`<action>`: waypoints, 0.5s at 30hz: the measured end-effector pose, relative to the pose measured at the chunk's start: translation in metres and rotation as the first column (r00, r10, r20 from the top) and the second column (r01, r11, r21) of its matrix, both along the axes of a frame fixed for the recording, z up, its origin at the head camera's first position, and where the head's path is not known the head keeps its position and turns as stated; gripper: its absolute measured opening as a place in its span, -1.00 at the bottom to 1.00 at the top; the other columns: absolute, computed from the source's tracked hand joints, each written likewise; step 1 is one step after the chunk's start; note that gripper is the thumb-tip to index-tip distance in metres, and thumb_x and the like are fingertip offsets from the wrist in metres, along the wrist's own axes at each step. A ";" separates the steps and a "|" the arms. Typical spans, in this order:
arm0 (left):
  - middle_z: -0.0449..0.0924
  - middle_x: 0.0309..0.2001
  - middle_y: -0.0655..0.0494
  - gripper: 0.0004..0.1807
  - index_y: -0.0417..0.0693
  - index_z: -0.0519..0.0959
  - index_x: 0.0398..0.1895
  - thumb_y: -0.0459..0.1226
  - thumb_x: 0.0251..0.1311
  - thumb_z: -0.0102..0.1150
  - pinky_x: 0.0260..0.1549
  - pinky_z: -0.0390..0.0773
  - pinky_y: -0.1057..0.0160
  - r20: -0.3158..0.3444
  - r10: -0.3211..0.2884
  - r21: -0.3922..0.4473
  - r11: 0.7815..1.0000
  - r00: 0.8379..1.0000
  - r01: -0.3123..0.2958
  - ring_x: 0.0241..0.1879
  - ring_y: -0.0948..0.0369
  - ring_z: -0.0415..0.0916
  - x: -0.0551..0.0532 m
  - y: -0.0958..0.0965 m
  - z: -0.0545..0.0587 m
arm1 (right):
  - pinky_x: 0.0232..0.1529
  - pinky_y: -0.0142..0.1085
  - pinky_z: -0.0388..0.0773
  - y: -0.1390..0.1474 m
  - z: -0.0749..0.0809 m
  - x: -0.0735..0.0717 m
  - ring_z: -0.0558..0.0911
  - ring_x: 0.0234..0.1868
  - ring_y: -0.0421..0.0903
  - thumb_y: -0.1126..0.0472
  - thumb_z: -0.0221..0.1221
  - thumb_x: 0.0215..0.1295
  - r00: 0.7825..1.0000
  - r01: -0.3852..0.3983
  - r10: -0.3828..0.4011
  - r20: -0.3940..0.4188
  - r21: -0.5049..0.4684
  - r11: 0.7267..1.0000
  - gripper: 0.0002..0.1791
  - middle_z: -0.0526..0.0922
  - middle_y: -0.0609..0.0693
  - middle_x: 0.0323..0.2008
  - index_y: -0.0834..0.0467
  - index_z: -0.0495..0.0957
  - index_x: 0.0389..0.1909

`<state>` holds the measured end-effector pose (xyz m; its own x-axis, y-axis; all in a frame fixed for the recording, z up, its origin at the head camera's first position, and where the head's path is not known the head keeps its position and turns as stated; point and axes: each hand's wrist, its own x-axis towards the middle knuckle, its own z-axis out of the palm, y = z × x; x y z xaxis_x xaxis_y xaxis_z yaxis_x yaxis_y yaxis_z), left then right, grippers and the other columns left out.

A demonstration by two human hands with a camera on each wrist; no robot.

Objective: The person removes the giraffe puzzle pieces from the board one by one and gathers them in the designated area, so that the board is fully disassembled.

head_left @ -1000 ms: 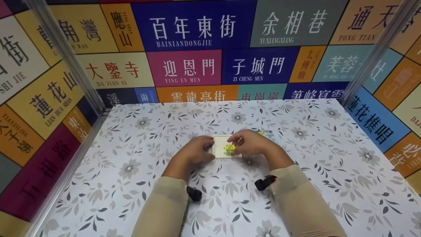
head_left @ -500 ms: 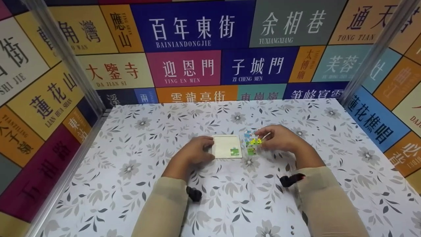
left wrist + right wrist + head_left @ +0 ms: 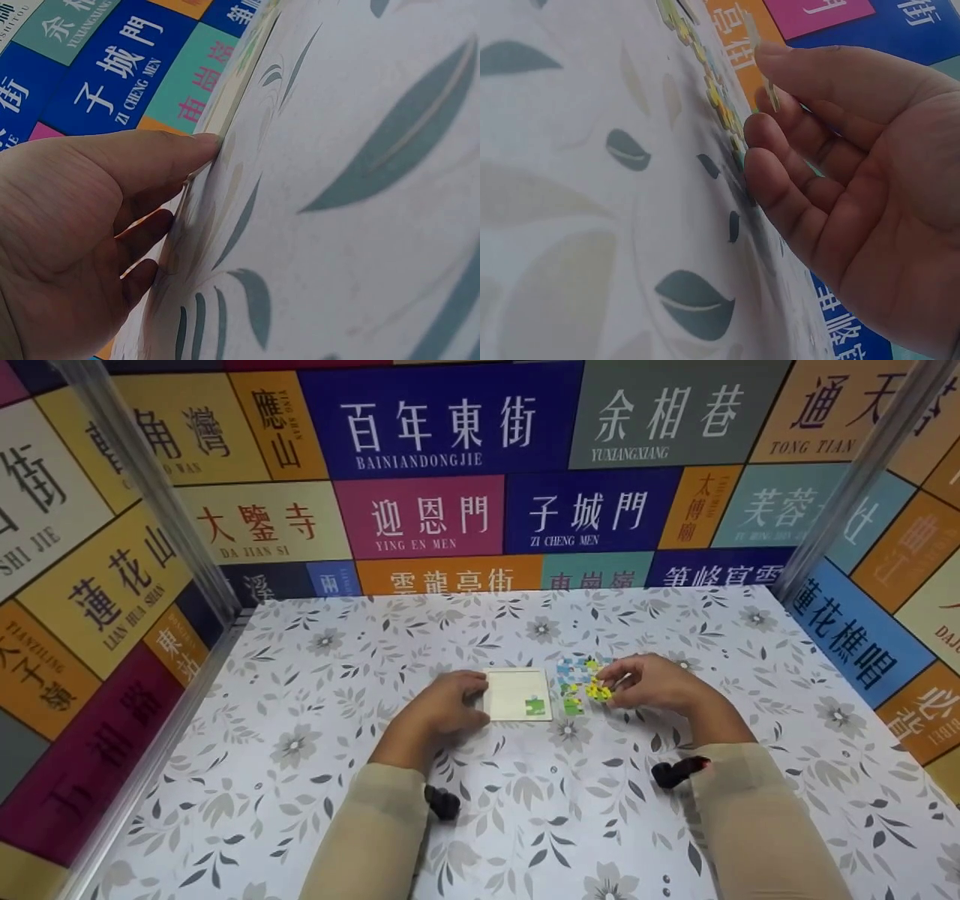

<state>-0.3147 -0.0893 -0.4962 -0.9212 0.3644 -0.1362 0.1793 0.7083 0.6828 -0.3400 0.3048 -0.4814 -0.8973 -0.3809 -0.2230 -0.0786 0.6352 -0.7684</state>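
Note:
A pale square puzzle tray (image 3: 510, 688) lies flat, with one green jigsaw piece (image 3: 535, 706) in its near right corner. My left hand (image 3: 450, 701) holds the tray's left side; in the left wrist view its thumb lies along the edge, with the fingers curled in beneath. To the right, my right hand (image 3: 641, 682) is over the loose jigsaw pieces (image 3: 574, 669). Seen from the right wrist, thumb and forefinger pinch a thin jigsaw piece (image 3: 763, 64), edge-on, its printed side hidden. Yellow pieces (image 3: 598, 690) show right at those fingertips in the head view.
The table (image 3: 300, 810) wears a white cover with grey flowers and leaves. Panels with large lettering (image 3: 439, 435) rise behind and at both sides, with clear corner posts (image 3: 161, 502). A black wrist device (image 3: 444, 802) sits at the left cuff, another (image 3: 675, 772) at the right.
My right hand has moved right, from above the tray to the loose pieces, carrying a yellow piece away and uncovering the green one. My left hand has stayed at the tray.

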 end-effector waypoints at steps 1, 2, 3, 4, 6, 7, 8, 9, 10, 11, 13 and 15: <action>0.41 0.59 0.13 -0.30 0.01 0.56 0.48 -0.29 0.22 0.47 0.69 0.16 -0.01 0.004 0.002 -0.001 1.000 1.000 -0.002 0.66 0.02 0.22 0.000 0.000 0.000 | 0.01 -0.30 0.65 0.000 -0.001 0.000 0.68 0.12 0.01 0.12 0.53 0.21 1.000 -0.002 0.002 -0.001 0.011 1.000 -0.43 0.71 0.11 0.20 0.04 0.68 0.26; 0.40 0.59 0.14 -0.29 0.01 0.56 0.48 -0.29 0.22 0.47 0.69 0.15 -0.01 0.009 0.005 -0.002 1.000 1.000 -0.005 0.66 0.02 0.21 0.001 0.000 0.000 | 0.01 -0.29 0.65 0.000 -0.002 -0.001 0.68 0.11 0.00 0.12 0.54 0.20 1.000 -0.004 0.004 0.002 0.017 1.000 -0.44 0.71 0.10 0.18 0.03 0.69 0.24; 0.40 0.59 0.14 -0.29 0.02 0.55 0.48 -0.29 0.21 0.47 0.69 0.14 -0.02 0.012 0.008 -0.003 1.000 1.000 -0.008 0.66 0.02 0.20 0.001 0.000 0.000 | 0.01 -0.29 0.65 0.000 -0.003 -0.001 0.68 0.09 -0.02 0.12 0.55 0.19 1.000 -0.007 0.007 0.000 0.026 1.000 -0.45 0.72 0.09 0.17 0.03 0.70 0.23; 0.40 0.59 0.15 -0.29 0.03 0.55 0.49 -0.29 0.22 0.47 0.69 0.14 -0.02 0.015 0.010 -0.007 1.000 1.000 -0.010 0.67 0.02 0.20 0.001 0.000 0.001 | 0.00 -0.28 0.65 0.000 -0.004 -0.002 0.67 0.07 -0.03 0.12 0.55 0.18 1.000 -0.014 0.014 -0.004 0.030 0.999 -0.45 0.72 0.10 0.16 0.04 0.71 0.22; 0.39 0.59 0.16 -0.29 0.03 0.55 0.49 -0.28 0.22 0.47 0.69 0.13 -0.03 0.020 0.015 -0.011 1.000 1.000 -0.014 0.67 0.03 0.19 0.001 0.000 0.001 | -0.03 -0.30 0.65 -0.001 -0.006 -0.003 0.66 0.02 -0.05 0.14 0.57 0.16 1.000 -0.016 0.016 -0.002 0.033 0.999 -0.45 0.72 0.10 0.14 0.05 0.72 0.20; 0.39 0.60 0.17 -0.29 0.03 0.55 0.49 -0.28 0.22 0.47 0.69 0.13 -0.04 0.020 0.016 -0.012 1.000 1.000 -0.015 0.67 0.02 0.18 0.001 0.000 0.001 | -0.06 -0.30 0.65 -0.002 -0.006 -0.003 0.66 0.00 -0.06 0.15 0.58 0.15 1.000 -0.020 0.020 -0.002 0.031 0.999 -0.45 0.72 0.11 0.13 0.07 0.72 0.20; 0.39 0.60 0.17 -0.30 0.03 0.55 0.48 -0.28 0.22 0.47 0.69 0.13 -0.04 0.020 0.015 -0.012 1.000 1.000 -0.015 0.67 0.02 0.18 0.001 0.000 0.001 | -0.08 -0.31 0.64 -0.002 -0.007 -0.003 0.65 -0.03 -0.07 0.17 0.58 0.15 1.000 -0.026 0.026 -0.002 0.027 0.999 -0.45 0.72 0.13 0.12 0.09 0.72 0.20; 0.39 0.59 0.17 -0.30 0.02 0.56 0.48 -0.28 0.22 0.47 0.69 0.13 -0.04 0.019 0.013 -0.012 1.000 1.000 -0.013 0.67 0.02 0.18 0.000 0.000 0.001 | -0.11 -0.31 0.64 -0.003 -0.007 -0.003 0.64 -0.05 -0.07 0.18 0.58 0.14 1.000 -0.030 0.030 -0.003 0.025 0.999 -0.45 0.72 0.14 0.12 0.11 0.72 0.19; 0.39 0.59 0.16 -0.30 0.01 0.56 0.48 -0.28 0.22 0.47 0.69 0.13 -0.04 0.017 0.009 -0.012 1.000 1.000 -0.009 0.67 0.01 0.18 0.000 0.000 0.001 | -0.13 -0.32 0.63 -0.003 -0.007 -0.003 0.63 -0.08 -0.07 0.19 0.58 0.14 0.999 -0.035 0.035 -0.005 0.022 0.999 -0.44 0.72 0.15 0.12 0.13 0.72 0.19; 0.40 0.59 0.16 -0.30 0.01 0.56 0.47 -0.29 0.21 0.47 0.69 0.12 -0.05 0.016 0.009 -0.009 1.000 1.000 -0.009 0.67 0.01 0.18 0.000 0.000 0.001 | -0.15 -0.33 0.63 -0.004 -0.007 -0.003 0.63 -0.09 -0.07 0.20 0.58 0.13 0.999 -0.035 0.035 -0.004 0.023 0.999 -0.45 0.72 0.16 0.11 0.13 0.72 0.18; 0.40 0.59 0.15 -0.30 0.00 0.56 0.47 -0.30 0.21 0.46 0.69 0.13 -0.05 0.011 0.001 -0.006 1.000 1.000 -0.001 0.67 0.00 0.19 -0.001 -0.001 0.001 | -0.17 -0.32 0.61 -0.005 -0.007 -0.002 0.62 -0.10 -0.06 0.22 0.57 0.14 0.999 -0.042 0.043 -0.007 0.024 0.999 -0.45 0.72 0.18 0.11 0.15 0.72 0.18; 0.41 0.59 0.14 -0.30 -0.01 0.57 0.47 -0.30 0.20 0.47 0.69 0.14 -0.04 0.006 -0.004 0.001 1.000 1.000 0.004 0.66 -0.01 0.20 -0.001 -0.001 0.000 | -0.18 -0.33 0.60 -0.006 -0.006 -0.001 0.61 -0.11 -0.06 0.22 0.57 0.13 0.999 -0.042 0.042 -0.013 0.031 0.999 -0.46 0.72 0.19 0.11 0.16 0.72 0.17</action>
